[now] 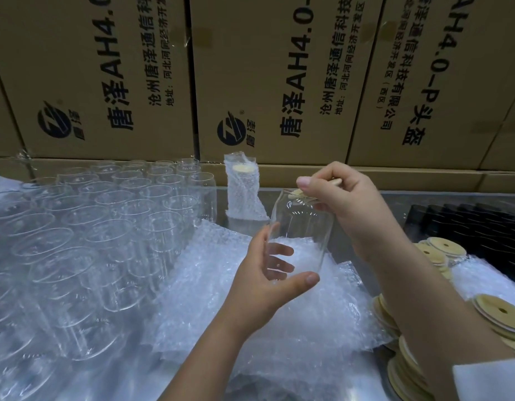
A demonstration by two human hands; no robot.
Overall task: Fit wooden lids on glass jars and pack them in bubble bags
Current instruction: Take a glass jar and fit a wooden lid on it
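My left hand (pixel 268 273) grips the lower part of a clear glass jar (pixel 301 224), held upright above a heap of bubble bags (pixel 221 299). My right hand (pixel 340 198) is over the jar's mouth, its fingers pinching a round wooden lid (pixel 298 193) that rests tilted on the rim. The hand covers most of the lid. Farther back stands one jar with a lid wrapped in a bubble bag (pixel 243 189), upright near the cartons.
Rows of bare glass jars (pixel 91 227) fill the left side. Stacks of wooden lids (pixel 441 250) with a centre hole lie at the right, more lids (pixel 502 314) lower right. A black ribbed tray (pixel 470 224) sits behind them. Printed cardboard cartons (pixel 250 82) wall off the back.
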